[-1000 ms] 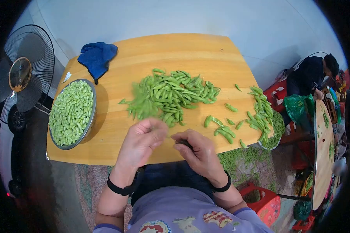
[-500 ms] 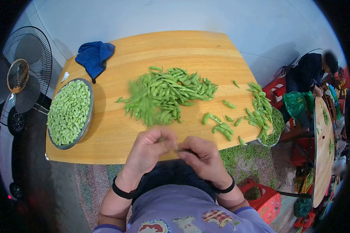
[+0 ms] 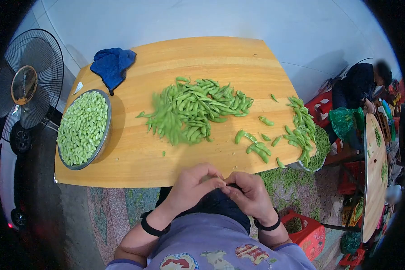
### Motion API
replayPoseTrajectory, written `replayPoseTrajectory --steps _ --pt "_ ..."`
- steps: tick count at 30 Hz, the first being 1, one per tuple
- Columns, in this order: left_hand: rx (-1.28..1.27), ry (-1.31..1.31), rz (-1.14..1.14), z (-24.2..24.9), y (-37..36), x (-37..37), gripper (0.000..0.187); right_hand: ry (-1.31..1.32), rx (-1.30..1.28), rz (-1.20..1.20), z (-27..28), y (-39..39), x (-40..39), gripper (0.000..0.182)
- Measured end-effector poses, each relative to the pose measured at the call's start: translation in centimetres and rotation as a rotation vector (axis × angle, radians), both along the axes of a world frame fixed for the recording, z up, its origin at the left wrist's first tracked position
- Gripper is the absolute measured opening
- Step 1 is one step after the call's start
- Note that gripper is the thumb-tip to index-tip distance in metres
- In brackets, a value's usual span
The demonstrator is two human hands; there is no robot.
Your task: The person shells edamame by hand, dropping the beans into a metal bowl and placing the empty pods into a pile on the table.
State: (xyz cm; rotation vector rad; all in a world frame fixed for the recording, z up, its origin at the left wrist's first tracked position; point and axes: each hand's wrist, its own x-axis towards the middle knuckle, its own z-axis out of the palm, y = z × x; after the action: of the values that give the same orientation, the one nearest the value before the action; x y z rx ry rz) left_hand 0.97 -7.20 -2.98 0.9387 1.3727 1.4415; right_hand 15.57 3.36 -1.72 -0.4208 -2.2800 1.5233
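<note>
Close to my body, just past the table's near edge, my left hand (image 3: 197, 188) and my right hand (image 3: 249, 193) meet with thumbs and fingertips pinched together. Whatever sits between the fingertips is too small and covered to name. A heap of green soybean pods (image 3: 198, 105) lies on the wooden table (image 3: 202, 56) beyond the hands. To the left, a metal bowl (image 3: 107, 121) is full of shelled green soybeans (image 3: 83, 128). A few loose pods (image 3: 258, 150) are right of the heap, and one small green bean (image 3: 164, 154) rests left of my hands.
A blue cloth (image 3: 113, 67) lies at the back left, near a standing fan (image 3: 24, 85). More pods (image 3: 300, 126) sit at the table's right edge, above a container of green husks (image 3: 320, 150). A red stool (image 3: 306, 236) stands lower right; another person (image 3: 355, 87) sits beyond.
Both hands have drawn back toward my body and slightly right, still pinched together. A small green bean now shows on the table left of them. The view has shifted slightly.
</note>
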Motion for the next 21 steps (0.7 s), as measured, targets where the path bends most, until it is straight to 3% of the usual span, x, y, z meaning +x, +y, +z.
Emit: replayPoseTrajectory --steps 2,4,5,6,8,9,10,12,13,14,16,17,20,21 --pt "0.022 -0.036 0.029 -0.1 -0.2 0.3 0.010 0.008 0.032 0.004 0.0 0.2 0.2 0.010" --pt "0.107 0.033 0.005 -0.3 -0.2 0.5 0.008 -0.137 -0.748 0.068 0.4 0.7 0.7 0.011" --pt "0.193 0.100 -0.014 -0.6 -0.1 0.7 0.005 -0.086 -0.938 0.127 -0.8 1.0 0.9 0.014" --pt "0.187 0.095 -0.021 -1.1 -0.2 0.9 0.005 -0.087 -0.945 0.118 -1.7 1.0 1.0 0.014" --pt "0.335 -0.116 -0.038 -2.1 0.0 1.7 0.014 0.119 -1.343 0.348 -3.2 0.8 1.2 0.016" --pt "0.329 -0.134 -0.054 -2.4 0.0 2.2 0.014 0.160 -1.449 0.331 -3.7 0.5 1.1 0.017" --pt "0.276 -0.236 -0.023 -2.6 0.2 2.2 0.015 0.163 -1.444 0.315 -3.6 0.5 1.1 0.017" --pt "0.216 -0.345 0.000 -2.6 0.3 2.4 0.017 0.119 -1.144 0.125 -3.1 0.3 1.4 0.016" --pt "0.088 -0.434 0.041 -2.1 0.3 2.6 0.017 -0.030 -0.891 0.004 -2.1 0.3 1.5 0.014" --pt "-0.042 -0.520 0.083 -1.9 0.2 2.8 0.017 -0.032 -0.893 -0.006 -1.6 -0.1 1.6 0.014" --pt "-0.032 -0.476 0.080 -1.9 0.4 2.8 0.015 0.003 -0.174 -0.122 -1.0 -0.6 1.4 0.011" --pt "-0.082 -0.407 0.054 -1.6 0.5 2.6 0.014 -0.012 -0.045 -0.148 -1.0 -0.5 1.4 0.009" --pt "-0.141 -0.255 -0.011 -1.2 0.2 2.0 0.015 0.004 -0.161 -0.153 -1.0 -0.5 1.9 0.008" --pt "-0.155 -0.180 -0.072 -1.2 0.0 1.9 0.017 -0.098 -0.272 -0.133 -0.7 -0.4 2.3 0.007"
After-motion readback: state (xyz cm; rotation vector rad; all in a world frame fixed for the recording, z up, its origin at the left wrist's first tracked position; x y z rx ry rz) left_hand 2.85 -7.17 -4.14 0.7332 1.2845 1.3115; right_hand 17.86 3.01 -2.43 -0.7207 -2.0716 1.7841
